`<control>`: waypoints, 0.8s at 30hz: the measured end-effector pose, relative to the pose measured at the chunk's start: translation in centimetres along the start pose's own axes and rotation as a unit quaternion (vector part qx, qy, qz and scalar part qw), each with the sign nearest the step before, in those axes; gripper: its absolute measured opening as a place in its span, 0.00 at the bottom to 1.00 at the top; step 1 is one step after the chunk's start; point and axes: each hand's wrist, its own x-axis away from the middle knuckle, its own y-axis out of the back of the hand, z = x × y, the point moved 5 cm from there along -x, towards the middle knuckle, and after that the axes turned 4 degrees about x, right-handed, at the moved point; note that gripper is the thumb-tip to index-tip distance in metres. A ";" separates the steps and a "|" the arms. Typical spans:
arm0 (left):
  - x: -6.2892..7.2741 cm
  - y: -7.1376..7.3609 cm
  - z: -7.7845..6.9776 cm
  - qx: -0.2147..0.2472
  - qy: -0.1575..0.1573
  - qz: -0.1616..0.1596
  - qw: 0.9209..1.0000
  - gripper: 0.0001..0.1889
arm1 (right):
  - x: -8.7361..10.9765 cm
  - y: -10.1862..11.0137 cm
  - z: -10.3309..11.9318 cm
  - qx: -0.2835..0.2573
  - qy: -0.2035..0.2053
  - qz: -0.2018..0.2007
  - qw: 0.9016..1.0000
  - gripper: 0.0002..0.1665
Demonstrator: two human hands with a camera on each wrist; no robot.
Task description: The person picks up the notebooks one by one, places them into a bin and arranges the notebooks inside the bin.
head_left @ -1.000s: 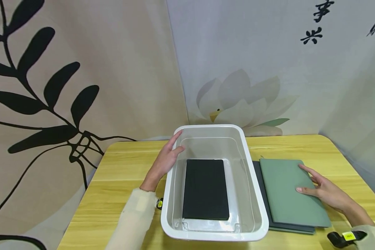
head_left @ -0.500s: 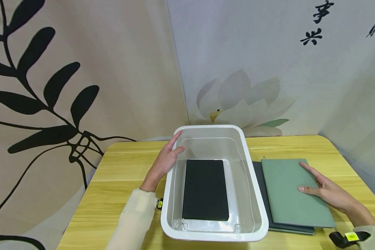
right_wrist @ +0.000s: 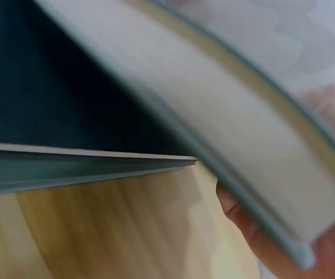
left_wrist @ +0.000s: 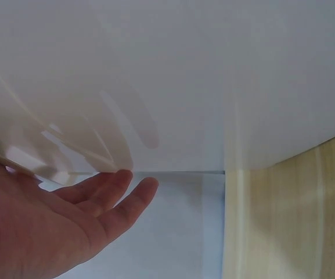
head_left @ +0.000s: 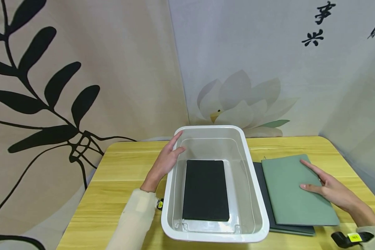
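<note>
A white plastic bin [head_left: 215, 238] stands mid-table with a black notebook [head_left: 205, 190] lying flat inside. My left hand [head_left: 164, 161] holds the bin's left rim, thumb over the edge; its other fingers [left_wrist: 132, 203] extend outside the wall in the left wrist view. At the right, my right hand [head_left: 335, 191] grips a green notebook [head_left: 292, 194], thumb on the cover and fingers beneath the right edge. The right wrist view shows that green notebook tilted up off a dark notebook [right_wrist: 68, 116], with another green cover [right_wrist: 68, 174] below.
The wooden table [head_left: 122, 173] carries everything, its back edge against a printed cloth backdrop [head_left: 128, 86]. The notebook stack lies close against the bin's right side.
My right hand and the top green notebook have shifted slightly right, and the notebook's far right corner has come up. The left hand and the bin have stayed in place.
</note>
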 end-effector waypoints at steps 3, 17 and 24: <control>0.0 0.0 0.0 0.000 0.003 -0.002 1.000 0.30 | 0.0 0.2 0.3 0.027 0.007 -0.009 1.000 0.56; 0.0 0.0 -0.2 0.005 0.001 0.008 1.000 0.31 | 0.0 0.8 1.8 0.045 0.030 -0.035 0.998 0.53; 0.2 0.0 -0.5 0.003 0.001 0.000 1.000 0.30 | 0.0 1.1 2.3 0.039 0.041 -0.037 0.998 0.49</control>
